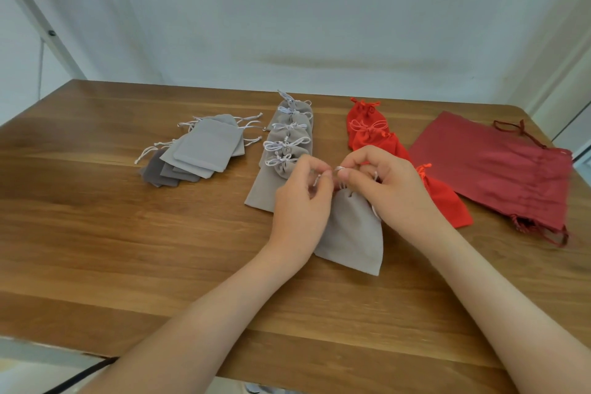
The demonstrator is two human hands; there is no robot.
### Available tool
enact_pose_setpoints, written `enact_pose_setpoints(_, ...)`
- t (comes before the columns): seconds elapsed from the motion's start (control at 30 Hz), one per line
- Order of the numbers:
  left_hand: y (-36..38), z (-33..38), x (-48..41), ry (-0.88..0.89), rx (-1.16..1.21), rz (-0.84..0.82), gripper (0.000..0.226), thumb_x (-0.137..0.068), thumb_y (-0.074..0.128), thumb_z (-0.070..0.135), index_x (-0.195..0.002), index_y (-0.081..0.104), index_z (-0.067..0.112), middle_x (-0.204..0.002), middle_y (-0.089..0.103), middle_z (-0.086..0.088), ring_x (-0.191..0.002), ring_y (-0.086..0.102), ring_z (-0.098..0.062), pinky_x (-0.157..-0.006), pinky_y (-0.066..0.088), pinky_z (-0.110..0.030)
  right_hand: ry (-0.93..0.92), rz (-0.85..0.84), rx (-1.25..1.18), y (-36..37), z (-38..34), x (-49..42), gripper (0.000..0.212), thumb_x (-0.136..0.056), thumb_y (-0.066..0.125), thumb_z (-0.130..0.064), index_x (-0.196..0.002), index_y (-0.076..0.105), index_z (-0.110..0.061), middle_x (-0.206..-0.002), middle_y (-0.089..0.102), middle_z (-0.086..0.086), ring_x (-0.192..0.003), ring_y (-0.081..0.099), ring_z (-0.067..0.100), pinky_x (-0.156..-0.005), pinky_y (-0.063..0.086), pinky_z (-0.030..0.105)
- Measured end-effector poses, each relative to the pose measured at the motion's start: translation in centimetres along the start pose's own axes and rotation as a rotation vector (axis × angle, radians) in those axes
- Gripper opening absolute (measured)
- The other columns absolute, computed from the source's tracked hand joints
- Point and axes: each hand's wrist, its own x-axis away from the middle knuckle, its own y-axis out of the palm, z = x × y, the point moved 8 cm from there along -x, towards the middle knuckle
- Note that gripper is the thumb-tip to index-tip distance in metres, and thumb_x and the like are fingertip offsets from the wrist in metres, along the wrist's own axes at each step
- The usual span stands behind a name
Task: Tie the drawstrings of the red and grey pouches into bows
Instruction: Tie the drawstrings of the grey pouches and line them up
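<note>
Head view: grey pouch [351,233] lengthwise near-to-far, mouth and drawstring [316,181] farthest.

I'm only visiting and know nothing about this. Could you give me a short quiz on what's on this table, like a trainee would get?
1. True or false: the left hand and the right hand both pinch the cord of a grey pouch.
2. Fill in: the dark red bag lies to the ____ of the red pouches.
3. Where is the untied grey pile?
A) left of the tied grey row
B) on the dark red bag
C) between the red pouches and the bag

Key: 1 true; 2 right; 3 A.
</note>
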Motion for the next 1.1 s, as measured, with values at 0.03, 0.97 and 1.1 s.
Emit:
enact_pose_setpoints(0.03, 0.2, 0.0, 0.0, 0.003, 0.002, -0.019, 0.013, -0.095, 0.053, 0.022, -0.084, 0.056, 0.028, -0.077, 0.067, -0.005, -0.074, 0.06, -0.026, -0.069, 0.047, -0.042, -0.019, 0.008, -0.005, 0.1, -0.2, 0.1, 0.005, -0.088, 0.064, -0.011, -0.084, 0.064, -0.008, -0.045, 0.05, -0.02, -0.046, 0.046, -0.002, -0.051, 0.032, 0.009)
enact_pose_setpoints(0.97, 0.2, -0.5, -0.4, -0.093, 0.291, -0.041, 0.022, -0.096, 0.052, 0.021, -0.087, 0.071, 0.016, -0.078, 0.066, 0.004, -0.076, 0.055, -0.006, -0.071, 0.043, -0.026, 0.053, -0.23, 0.177, 0.7, 0.5, 0.4, 0.033, -0.081, 0.071, -0.024, -0.103, 0.047, -0.029, -0.049, 0.039, -0.013, -0.047, 0.038, 0.003, -0.05, 0.03, 0.015)
enact_pose_setpoints(1.1, 0.5, 0.5, -0.2, -0.045, 0.439, -0.091, 0.023, -0.096, 0.05, 0.017, -0.085, 0.069, 0.011, -0.086, 0.069, 0.003, -0.085, 0.06, -0.009, -0.077, 0.048, -0.021, 0.113, -0.2, 0.271, 0.7, 1.3, 0.3, 0.018, -0.086, 0.066, -0.027, -0.093, 0.052, -0.037, -0.08, 0.057, -0.014, -0.075, 0.052, -0.005, -0.06, 0.035, 0.009)
